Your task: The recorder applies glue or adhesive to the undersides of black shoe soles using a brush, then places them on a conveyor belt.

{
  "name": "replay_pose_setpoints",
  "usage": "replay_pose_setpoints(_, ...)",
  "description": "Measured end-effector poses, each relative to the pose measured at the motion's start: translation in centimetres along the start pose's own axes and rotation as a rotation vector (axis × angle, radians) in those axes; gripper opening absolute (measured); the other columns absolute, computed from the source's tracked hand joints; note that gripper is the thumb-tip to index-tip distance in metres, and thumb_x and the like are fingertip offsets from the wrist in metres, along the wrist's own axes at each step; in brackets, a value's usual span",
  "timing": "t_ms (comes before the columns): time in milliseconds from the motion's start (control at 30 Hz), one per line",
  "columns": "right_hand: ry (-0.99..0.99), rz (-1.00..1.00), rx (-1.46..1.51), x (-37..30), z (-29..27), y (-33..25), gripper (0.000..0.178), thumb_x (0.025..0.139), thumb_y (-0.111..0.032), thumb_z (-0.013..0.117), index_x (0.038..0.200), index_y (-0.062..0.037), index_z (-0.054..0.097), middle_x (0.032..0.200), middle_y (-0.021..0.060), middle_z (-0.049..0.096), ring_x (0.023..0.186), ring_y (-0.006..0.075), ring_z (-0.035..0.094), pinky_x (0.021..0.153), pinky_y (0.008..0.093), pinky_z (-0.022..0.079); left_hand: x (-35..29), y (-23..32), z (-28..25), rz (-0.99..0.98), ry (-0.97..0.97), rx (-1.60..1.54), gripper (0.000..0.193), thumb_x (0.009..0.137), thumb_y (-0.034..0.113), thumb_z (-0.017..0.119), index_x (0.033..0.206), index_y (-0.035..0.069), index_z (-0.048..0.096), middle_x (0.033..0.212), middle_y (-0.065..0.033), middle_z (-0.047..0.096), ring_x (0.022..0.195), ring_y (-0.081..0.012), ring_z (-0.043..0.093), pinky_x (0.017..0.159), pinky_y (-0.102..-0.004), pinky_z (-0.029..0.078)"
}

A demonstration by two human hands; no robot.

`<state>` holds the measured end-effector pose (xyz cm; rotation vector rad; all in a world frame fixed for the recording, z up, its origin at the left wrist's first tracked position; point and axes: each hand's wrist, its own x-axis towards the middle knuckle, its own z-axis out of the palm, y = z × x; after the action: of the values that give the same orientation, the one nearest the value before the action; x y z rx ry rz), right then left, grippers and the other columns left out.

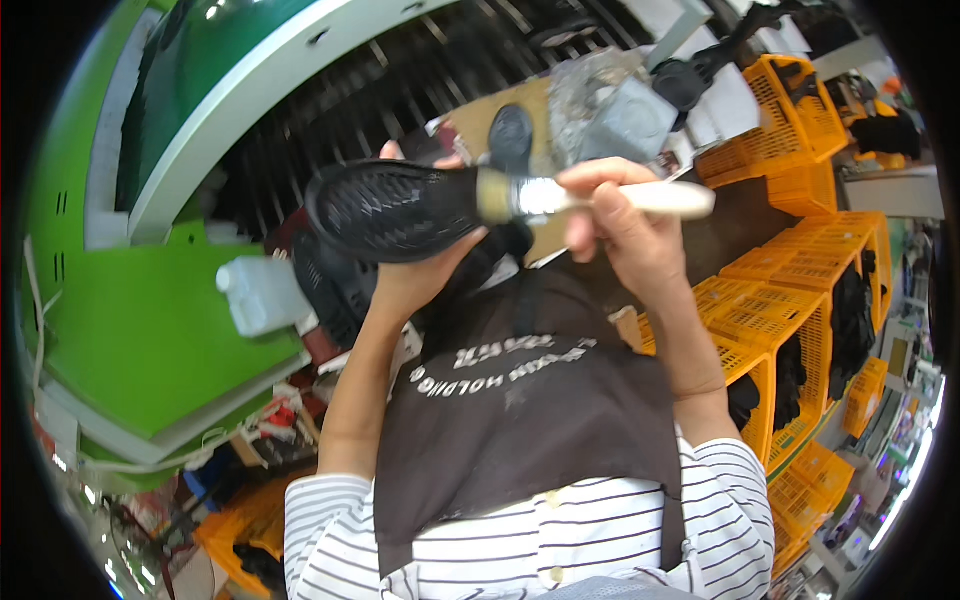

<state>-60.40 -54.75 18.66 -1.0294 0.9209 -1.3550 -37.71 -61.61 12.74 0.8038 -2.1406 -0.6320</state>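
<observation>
Top-down view of a person in a dark apron (520, 400). L hand (425, 275) grasps a black shoe (385, 212) from beneath, in mid-air, tread facing viewer. R hand (635, 225) has fingers closed around a white-handled brush (540, 197), its bristles at shoe's R end; blur, so can't tell if touching. Beyond: 2nd shoe (511, 135) on tan board (470, 115). At L, whitish jug (265, 295) on green tabletop (140, 345); at R, yellow-orange crates (745, 305) w/ black items (788, 385).
</observation>
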Motion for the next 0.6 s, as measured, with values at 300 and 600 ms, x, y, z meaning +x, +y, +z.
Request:
replay_pose_setpoints(300, -0.158, -0.305, -0.961, 0.8, -0.9, 3.4, 0.052, 0.071, -0.037, 0.080, 0.102, -0.0062, 0.051, 0.082, 0.0133, 0.058, 0.081, 0.0340, 0.059, 0.074, 0.0426, 0.045, -1.6, 0.4, 2.6, -0.446, 0.097, -1.217, 0.096, 0.080, 0.018, 0.077, 0.151, 0.008, 0.013, 0.138, -0.0199, 0.046, 0.121, -0.0241, 0.051, 0.103, -0.0364, 0.040)
replay_pose_setpoints(600, -0.323, -0.251, -1.013, 2.4, -1.0, 0.9, 0.055, 0.068, -0.033, 0.083, 0.104, -0.0063, 0.053, 0.097, 0.0117, 0.061, 0.093, 0.0331, 0.058, 0.084, 0.0399, 0.045, -0.8, -0.7, 3.3, -0.446, 0.132, -1.299, 0.053, 0.087, 0.011, 0.065, 0.133, -0.004, 0.043, 0.135, -0.0172, 0.050, 0.122, -0.0256, 0.051, 0.106, -0.0397, 0.039)
